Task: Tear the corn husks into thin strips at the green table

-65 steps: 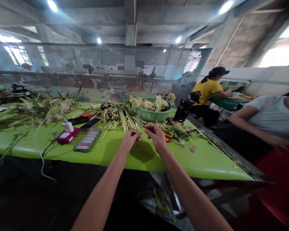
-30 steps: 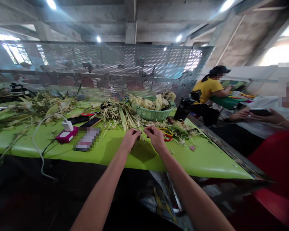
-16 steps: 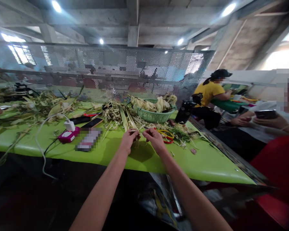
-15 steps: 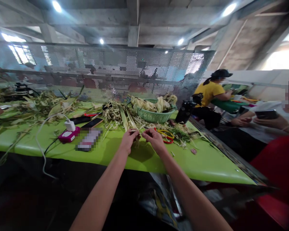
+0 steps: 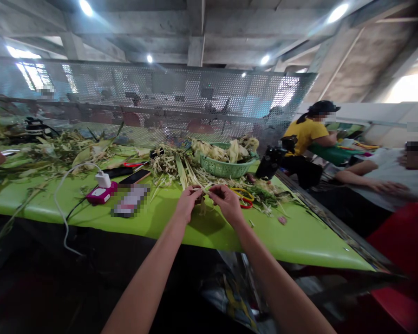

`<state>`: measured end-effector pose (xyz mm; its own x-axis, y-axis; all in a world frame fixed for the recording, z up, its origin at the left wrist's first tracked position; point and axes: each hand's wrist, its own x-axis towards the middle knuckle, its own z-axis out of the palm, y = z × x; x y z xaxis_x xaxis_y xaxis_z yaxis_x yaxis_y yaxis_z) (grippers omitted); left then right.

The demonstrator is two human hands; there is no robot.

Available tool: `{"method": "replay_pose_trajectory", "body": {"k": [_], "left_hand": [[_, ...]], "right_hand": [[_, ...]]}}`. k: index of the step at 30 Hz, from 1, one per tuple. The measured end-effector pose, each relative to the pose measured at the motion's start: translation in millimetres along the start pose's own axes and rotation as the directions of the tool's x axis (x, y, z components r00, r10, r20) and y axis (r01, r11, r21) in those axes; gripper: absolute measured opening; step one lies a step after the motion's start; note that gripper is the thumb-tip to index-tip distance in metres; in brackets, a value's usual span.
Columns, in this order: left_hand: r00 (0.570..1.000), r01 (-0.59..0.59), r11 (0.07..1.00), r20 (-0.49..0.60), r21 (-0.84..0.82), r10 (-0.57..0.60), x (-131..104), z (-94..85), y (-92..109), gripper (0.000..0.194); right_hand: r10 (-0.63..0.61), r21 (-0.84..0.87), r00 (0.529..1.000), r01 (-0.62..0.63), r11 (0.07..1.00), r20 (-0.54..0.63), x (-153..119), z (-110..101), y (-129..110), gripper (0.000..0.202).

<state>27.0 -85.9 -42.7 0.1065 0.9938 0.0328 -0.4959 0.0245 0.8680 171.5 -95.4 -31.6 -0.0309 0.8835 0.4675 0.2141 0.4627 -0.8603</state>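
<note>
Since the earlier frame, your right hand (image 5: 216,191) has moved in closer to your left hand (image 5: 193,197), and now both pinch at the pale strip (image 5: 206,189) between them, above the near part of the tabletop (image 5: 209,239), probably so that it stays steady. The yellow-and-red loops (image 5: 244,196), apparently scissor handles, lie just beyond your right hand, seemingly for easy reach; toward the far edge, the green basket (image 5: 226,170) gathers the husks (image 5: 234,152).
</note>
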Motion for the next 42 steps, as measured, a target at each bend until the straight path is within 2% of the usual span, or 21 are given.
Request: {"method": "replay_pose_trajectory", "body": {"k": [2,5,8,12,17,20,27,31,38,42], "left_hand": [[1.0,-0.003,1.0,0.003,0.006,0.002,1,-0.4,-2,0.031],[1.0,0.013,1.0,-0.013,-0.003,-0.013,2,0.1,-3,0.031],[1.0,-0.003,1.0,-0.01,-0.002,0.003,2,1.4,-3,0.029],[0.999,0.001,1.0,0.051,0.004,-0.001,-1,3.2,0,0.03],[0.994,-0.05,0.983,0.108,0.177,0.031,-3,4.1,1,0.025],[0.988,-0.094,0.969,0.143,0.227,0.063,-4,4.1,1,0.023],[0.971,-0.157,0.952,0.219,0.262,0.1,-1,4.0,-3,0.032],[0.968,-0.191,0.932,0.218,0.308,0.126,1,1.9,-4,0.029],[0.964,-0.186,0.917,0.244,0.352,0.102,2,0.3,-6,0.023],[0.969,-0.141,0.925,0.24,0.352,0.056,2,0.9,-8,0.025]], "right_hand": [[0.004,0.036,1.0,-0.004,0.999,0.003,-1,-1,-5,0.024],[0.003,0.059,0.997,-0.007,0.998,0.075,-3,-2,-10,0.026],[-0.051,0.003,0.991,0.051,0.999,0.12,-4,-2,-10,0.029],[-0.077,-0.055,0.995,0.08,0.995,0.057,-2,0,-6,0.022],[-0.057,-0.082,0.995,0.05,0.995,-0.085,-1,-2,-5,0.025],[-0.043,-0.067,0.992,0.035,0.997,-0.119,-1,-4,-4,0.026],[-0.009,-0.061,0.991,0.001,0.998,-0.132,0,-6,0,0.027],[-0.004,-0.042,0.991,-0.001,0.999,-0.132,0,-5,-3,0.027],[0.036,0.029,0.999,-0.035,0.999,-0.021,1,-5,-3,0.03],[0.052,0.033,0.998,-0.05,0.998,-0.045,1,-5,-4,0.029]]}}
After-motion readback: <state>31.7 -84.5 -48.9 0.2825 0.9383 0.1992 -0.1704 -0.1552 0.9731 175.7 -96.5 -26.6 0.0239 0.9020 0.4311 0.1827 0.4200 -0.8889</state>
